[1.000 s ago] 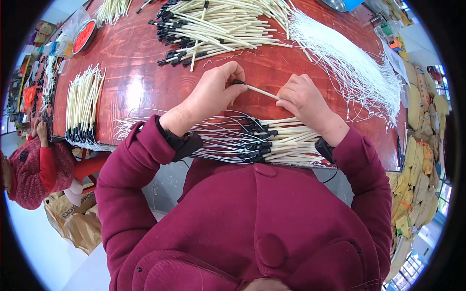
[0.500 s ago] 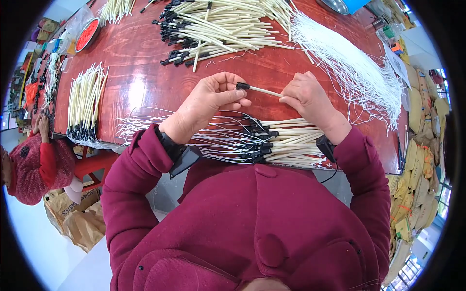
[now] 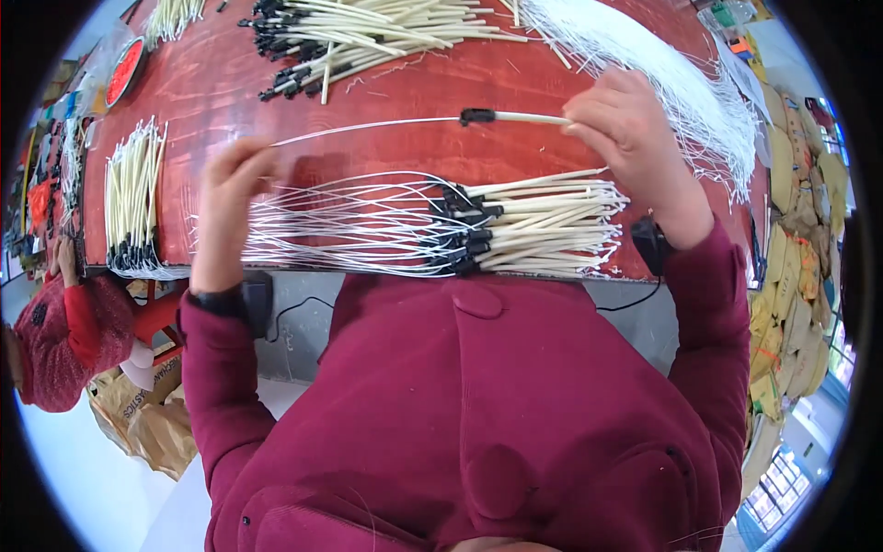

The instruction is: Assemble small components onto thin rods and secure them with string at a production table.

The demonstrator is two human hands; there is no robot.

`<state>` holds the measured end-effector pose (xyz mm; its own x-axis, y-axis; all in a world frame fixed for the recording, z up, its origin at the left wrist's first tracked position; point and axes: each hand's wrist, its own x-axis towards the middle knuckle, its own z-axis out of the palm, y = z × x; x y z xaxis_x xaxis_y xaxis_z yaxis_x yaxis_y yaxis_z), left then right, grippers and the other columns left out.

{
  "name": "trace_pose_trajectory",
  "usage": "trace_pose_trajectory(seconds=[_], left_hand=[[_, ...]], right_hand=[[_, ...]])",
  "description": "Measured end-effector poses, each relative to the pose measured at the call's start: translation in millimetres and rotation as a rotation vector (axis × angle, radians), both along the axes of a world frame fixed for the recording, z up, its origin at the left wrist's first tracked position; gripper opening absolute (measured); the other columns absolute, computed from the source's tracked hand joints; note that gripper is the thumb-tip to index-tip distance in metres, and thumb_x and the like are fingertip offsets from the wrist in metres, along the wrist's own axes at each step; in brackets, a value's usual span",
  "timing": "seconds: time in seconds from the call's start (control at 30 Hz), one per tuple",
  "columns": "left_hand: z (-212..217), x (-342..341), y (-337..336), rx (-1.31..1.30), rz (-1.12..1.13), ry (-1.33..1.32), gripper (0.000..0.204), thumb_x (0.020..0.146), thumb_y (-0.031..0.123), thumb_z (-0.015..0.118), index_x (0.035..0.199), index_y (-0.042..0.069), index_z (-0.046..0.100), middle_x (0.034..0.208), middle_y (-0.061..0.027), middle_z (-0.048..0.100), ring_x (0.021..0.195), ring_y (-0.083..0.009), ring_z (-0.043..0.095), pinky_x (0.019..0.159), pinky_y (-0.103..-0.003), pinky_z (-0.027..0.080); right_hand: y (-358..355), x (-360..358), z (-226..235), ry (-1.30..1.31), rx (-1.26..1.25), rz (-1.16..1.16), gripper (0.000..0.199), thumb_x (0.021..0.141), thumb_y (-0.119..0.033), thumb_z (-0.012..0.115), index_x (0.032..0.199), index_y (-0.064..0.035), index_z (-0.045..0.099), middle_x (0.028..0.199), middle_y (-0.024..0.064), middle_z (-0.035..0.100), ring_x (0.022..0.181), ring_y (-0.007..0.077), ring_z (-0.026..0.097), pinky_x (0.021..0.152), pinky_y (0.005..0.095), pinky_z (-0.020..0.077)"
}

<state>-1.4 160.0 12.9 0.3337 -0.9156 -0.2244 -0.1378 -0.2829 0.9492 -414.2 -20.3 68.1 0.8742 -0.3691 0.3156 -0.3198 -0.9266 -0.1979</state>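
Note:
My right hand pinches the cream end of a thin stick that has a black collar and a long white string. My left hand grips the string's far end, stretching it taut above the red table. Just below the stretched piece lies a bundle of finished sticks with black collars, their white strings fanned out to the left near the table's front edge.
A heap of cream sticks with black ends lies at the back. Loose white strings pile at the right. Another stick bundle sits at the left edge. A person in red is at lower left.
My hands have pulled apart: the left swung far left drawing the string out straight, the right moved right and up with the stick. The view has also shifted closer.

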Motion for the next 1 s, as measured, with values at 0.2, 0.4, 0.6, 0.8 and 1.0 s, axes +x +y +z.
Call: trace_pose_trajectory(seconds=[0.2, 0.4, 0.6, 0.8, 1.0], left_hand=[[-14.0, 92.2, 84.4, -0.070, 0.383, -0.095, 0.018, 0.096, 0.007, 0.067, 0.110, 0.000, 0.072, 0.085, 0.0009, 0.065, 0.073, -0.0047, 0.058, 0.061, -0.019, 0.042], [-15.5, 85.4, 126.7, 0.010, 0.396, -0.141, 0.020, 0.095, 0.005, 0.068, 0.114, 0.000, 0.073, 0.088, 0.0002, 0.067, 0.069, -0.0021, 0.054, 0.054, -0.018, 0.039], [-7.4, 76.9, 132.0, 0.338, 0.295, -0.379, 0.026, 0.094, 0.007, 0.069, 0.119, -0.002, 0.071, 0.094, -0.0018, 0.070, 0.074, -0.0035, 0.056, 0.062, -0.019, 0.045], [11.9, 79.8, 93.2, 0.006, 0.202, -0.637, 0.029, 0.096, 0.010, 0.067, 0.123, -0.003, 0.068, 0.102, -0.0030, 0.071, 0.087, -0.0097, 0.062, 0.078, -0.026, 0.050], [38.7, -15.0, -43.5, -0.259, -0.216, -0.546, 0.027, 0.094, 0.012, 0.069, 0.118, 0.001, 0.071, 0.101, -0.0088, 0.073, 0.089, -0.0133, 0.066, 0.079, -0.028, 0.051]], right_hand=[[41.9, -41.6, 17.6, 0.129, 0.109, -0.032, 0.011, 0.084, -0.016, 0.073, 0.083, -0.0070, 0.068, 0.087, 0.0028, 0.069, 0.085, 0.0249, 0.056, 0.083, 0.0389, 0.0402], [68.1, -47.0, 1.3, 0.182, 0.285, -0.022, 0.012, 0.082, -0.017, 0.075, 0.080, -0.0074, 0.067, 0.084, 0.0011, 0.068, 0.085, 0.0241, 0.055, 0.083, 0.0389, 0.0391], [72.7, -54.7, -10.2, 0.128, 0.257, -0.105, 0.034, 0.078, -0.022, 0.077, 0.106, -0.0039, 0.070, 0.109, 0.0062, 0.070, 0.098, 0.0264, 0.057, 0.092, 0.0396, 0.0400], [65.1, -61.2, -2.1, 0.097, 0.172, -0.232, 0.059, 0.076, -0.027, 0.078, 0.127, -0.0014, 0.065, 0.129, 0.0101, 0.065, 0.109, 0.0293, 0.056, 0.099, 0.0418, 0.0402], [51.3, -58.1, 1.5, 0.030, 0.021, -0.272, 0.053, 0.077, -0.025, 0.079, 0.125, -0.0037, 0.067, 0.127, 0.0091, 0.066, 0.110, 0.0289, 0.057, 0.097, 0.0429, 0.0419]])
